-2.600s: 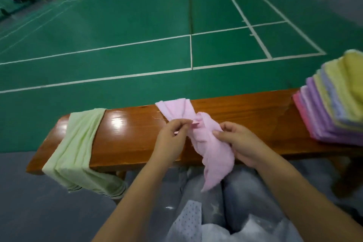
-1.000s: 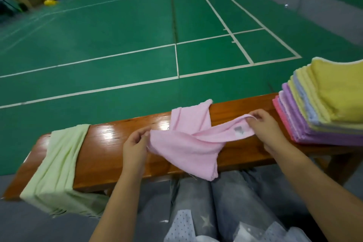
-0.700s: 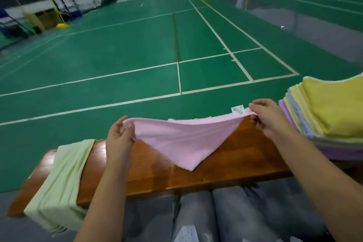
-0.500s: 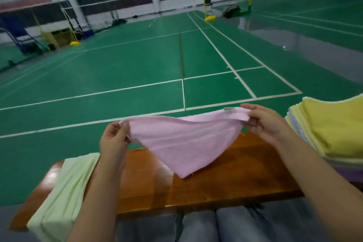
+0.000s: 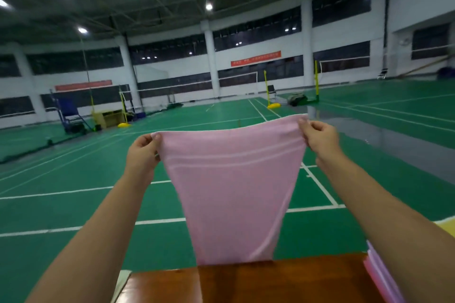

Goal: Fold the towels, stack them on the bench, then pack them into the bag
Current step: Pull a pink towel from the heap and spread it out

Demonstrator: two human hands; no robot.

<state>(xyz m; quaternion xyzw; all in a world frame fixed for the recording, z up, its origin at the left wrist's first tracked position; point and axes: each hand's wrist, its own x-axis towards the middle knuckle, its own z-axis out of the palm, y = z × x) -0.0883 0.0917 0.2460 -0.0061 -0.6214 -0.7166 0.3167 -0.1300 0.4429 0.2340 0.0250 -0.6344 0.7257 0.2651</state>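
The single head-worn camera faces forward across the court (image 5: pixel 73 204), the near bench (image 5: pixel 283 283) just below it.

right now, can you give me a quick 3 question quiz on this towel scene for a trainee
1. True or false: the pink towel lies flat on the bench.
2. Which hand pinches a top corner of the pink towel? A) left hand only B) right hand only C) both
3. Fill in: the folded stack shows at the bench's ____ end.

Key:
1. False. It hangs spread in the air, its lower edge down at the bench.
2. C
3. Right
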